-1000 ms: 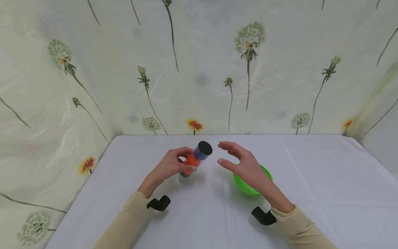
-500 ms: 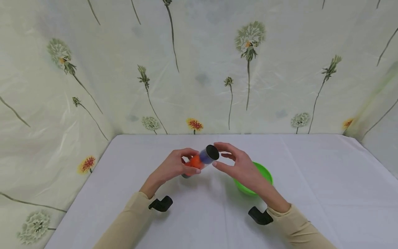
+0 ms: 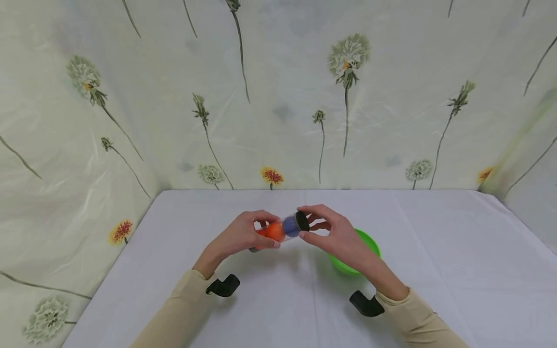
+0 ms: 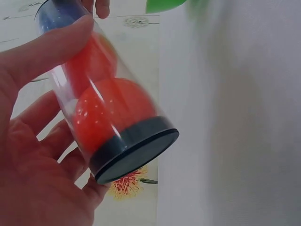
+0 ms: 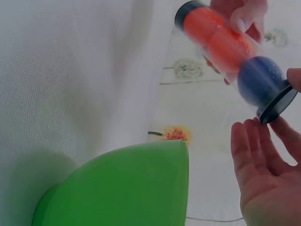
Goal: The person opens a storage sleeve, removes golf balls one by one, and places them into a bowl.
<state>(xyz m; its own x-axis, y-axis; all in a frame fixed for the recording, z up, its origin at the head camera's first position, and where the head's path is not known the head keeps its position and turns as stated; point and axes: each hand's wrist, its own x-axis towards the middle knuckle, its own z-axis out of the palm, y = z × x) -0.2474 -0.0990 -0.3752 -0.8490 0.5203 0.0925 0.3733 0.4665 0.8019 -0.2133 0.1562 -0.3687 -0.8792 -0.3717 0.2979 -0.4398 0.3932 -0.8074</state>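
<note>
My left hand (image 3: 238, 235) grips a clear plastic tube (image 4: 129, 77) around its lower half, thumb on the near side. Inside it are two orange balls (image 4: 113, 110) and a blue ball (image 5: 259, 80). A black cap closes each end: the left end's cap (image 4: 134, 149) faces the left wrist camera. My right hand (image 3: 339, 239) pinches the other black cap (image 3: 302, 221), beside the blue ball, between thumb and fingertips. The tube is tilted, its right end higher, above the white table. Behind my right hand sits a green bowl (image 3: 371, 245), partly hidden by it.
A white cloth covers the table (image 3: 278, 309). Curtains with a dandelion print (image 3: 278, 140) stand behind the table and along its left side. A black wrist camera (image 3: 224, 285) sticks out at the left cuff, and another camera (image 3: 367, 304) at the right cuff.
The tube has tipped over toward the right, closer to level. My right hand has moved left from the open air to the tube's end and taken hold of its black cap.
</note>
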